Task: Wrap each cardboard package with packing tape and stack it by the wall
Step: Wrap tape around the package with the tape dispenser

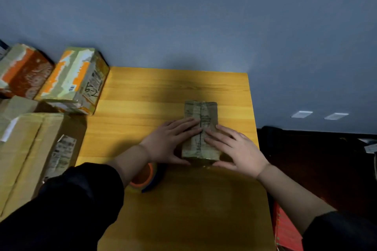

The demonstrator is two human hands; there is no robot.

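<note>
A small cardboard package [201, 128], already taped, lies flat near the right edge of the yellow wooden tabletop [142, 96], its long side running toward the blue wall [183, 16]. The left hand [170, 142] and the right hand [234, 149] both press on its top with straight, spread fingers, each grip apart, thumbs along the near end. A roll of packing tape [144, 177] with an orange core sits just under the left wrist. Larger taped boxes [75, 79] stand off the tabletop's left edge.

Yellow wooden table [163, 87], blue-grey wall [183, 16]
</note>
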